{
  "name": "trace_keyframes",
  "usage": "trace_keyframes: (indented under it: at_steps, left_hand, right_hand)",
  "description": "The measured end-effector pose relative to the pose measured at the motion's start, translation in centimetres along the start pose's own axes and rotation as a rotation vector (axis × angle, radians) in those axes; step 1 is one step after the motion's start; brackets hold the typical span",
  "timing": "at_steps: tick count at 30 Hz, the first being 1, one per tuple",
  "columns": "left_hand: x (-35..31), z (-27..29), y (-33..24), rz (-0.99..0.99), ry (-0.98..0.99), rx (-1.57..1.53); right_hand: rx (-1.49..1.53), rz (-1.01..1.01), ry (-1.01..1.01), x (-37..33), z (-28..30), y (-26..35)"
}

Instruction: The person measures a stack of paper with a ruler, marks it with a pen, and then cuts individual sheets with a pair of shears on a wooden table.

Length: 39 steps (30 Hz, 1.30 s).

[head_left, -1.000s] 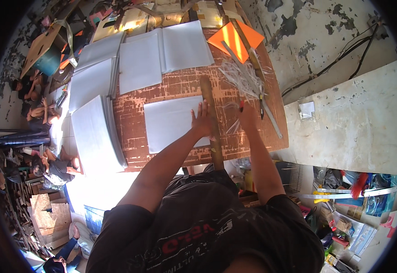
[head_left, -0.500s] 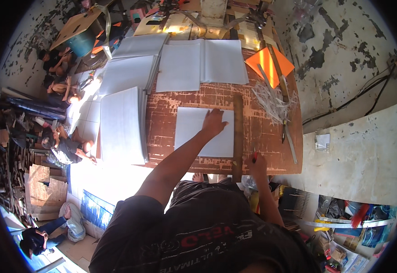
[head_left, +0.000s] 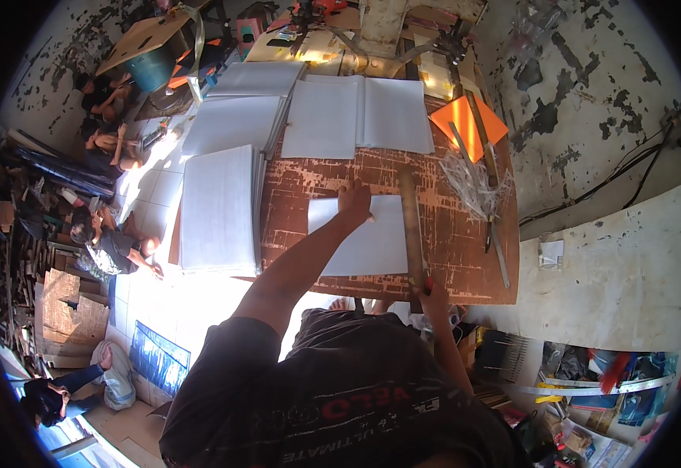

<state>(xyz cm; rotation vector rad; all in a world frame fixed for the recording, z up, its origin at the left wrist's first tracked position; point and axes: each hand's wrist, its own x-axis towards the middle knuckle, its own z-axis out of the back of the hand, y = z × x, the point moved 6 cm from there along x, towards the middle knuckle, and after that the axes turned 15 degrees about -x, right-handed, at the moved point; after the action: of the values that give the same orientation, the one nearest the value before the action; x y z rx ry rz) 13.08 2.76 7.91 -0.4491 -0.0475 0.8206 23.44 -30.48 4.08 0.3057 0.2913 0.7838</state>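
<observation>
A stack of white sheets (head_left: 371, 253) lies on the scored brown tabletop in front of me. My left hand (head_left: 353, 203) rests at its far edge, fingers stretched out past the edge and thumb apart. Along the stack's right side lies a long, flat, worn brown straightedge (head_left: 410, 222). At its near end, by the table's front edge, my right hand (head_left: 435, 300) is closed round a small red tool (head_left: 429, 284). Only a red bit of that tool shows; the fingers hide the rest, so its kind cannot be made out.
Stacks of white sheets (head_left: 219, 210) fill the table's left and far sides. To the right lie an orange sheet (head_left: 473, 125), shredded paper strips (head_left: 469, 183) and a thin metal strip (head_left: 500, 253). People (head_left: 114, 242) sit on the floor at left. A peeling wall (head_left: 590, 117) bounds the right.
My left hand has slid from the middle of the sheets to their far edge. My right hand, with the red tool, has moved left and nearer to me, to the straightedge's near end.
</observation>
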Motion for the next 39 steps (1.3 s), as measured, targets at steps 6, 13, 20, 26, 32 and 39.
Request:
trace_keyframes:
  at_steps: [6,13,20,26,32,39]
  left_hand:
    - [-0.3,-1.1,2.6,-0.155,0.326,-0.242]
    - [-3.8,7.8,2.4,-0.281,0.171,-0.534]
    - [-2.2,22.6,9.5,-0.281,-0.527,-1.432]
    - [-1.3,29.8,21.7,-0.304,-1.042,-1.859]
    - [-2.1,21.8,34.1,0.582,-1.297,-1.719]
    - [-4.2,16.1,32.0,0.420,-1.420,-1.070]
  right_hand:
    - [0.071,-0.068,-0.006,0.2,1.9,-4.2]
    - [0.072,-0.125,-0.136,1.1,4.8,-8.9]
    - [0.127,-0.127,-0.199,1.8,2.4,-11.9]
    - [0.085,-0.146,-0.162,1.9,1.6,-12.5]
    - [0.068,-0.191,-0.105,1.9,1.8,-12.4]
    - [0.058,-0.151,-0.118,2.0,1.6,-12.8]
